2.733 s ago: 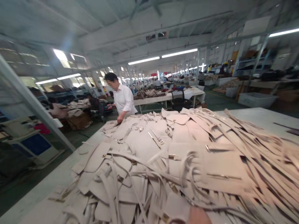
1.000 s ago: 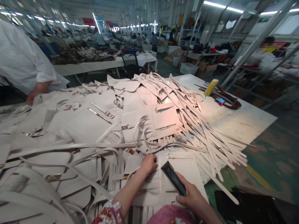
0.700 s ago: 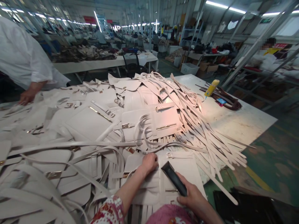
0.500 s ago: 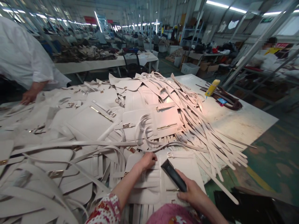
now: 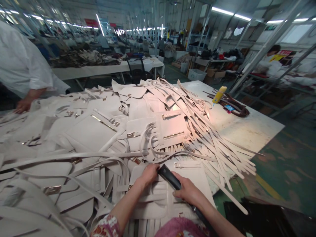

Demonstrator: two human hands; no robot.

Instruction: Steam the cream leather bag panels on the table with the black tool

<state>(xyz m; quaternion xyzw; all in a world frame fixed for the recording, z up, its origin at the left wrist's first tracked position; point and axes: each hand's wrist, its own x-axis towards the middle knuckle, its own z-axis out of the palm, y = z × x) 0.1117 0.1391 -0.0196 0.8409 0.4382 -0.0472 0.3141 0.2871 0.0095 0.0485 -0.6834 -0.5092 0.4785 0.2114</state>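
Note:
A big heap of cream leather bag panels and straps (image 5: 138,131) with gold buckles covers the white table (image 5: 251,126). My left hand (image 5: 148,174) presses down on a flat cream panel (image 5: 195,179) at the near edge, fingers curled on it. My right hand (image 5: 189,192) grips a black flat tool (image 5: 169,176), its tip lying on the same panel right beside my left hand. A patterned sleeve covers my left arm.
A person in a white shirt (image 5: 22,65) works at the heap's far left, hand (image 5: 22,105) on the pieces. A yellow bottle (image 5: 219,94) and dark brown straps (image 5: 234,107) lie at the table's far right. Green floor lies right; other tables and metal racks stand behind.
The view dropped from the hall to the table's near edge. My right hand slid the black tool left and forward, up to my left hand, which stayed pressed on the panel.

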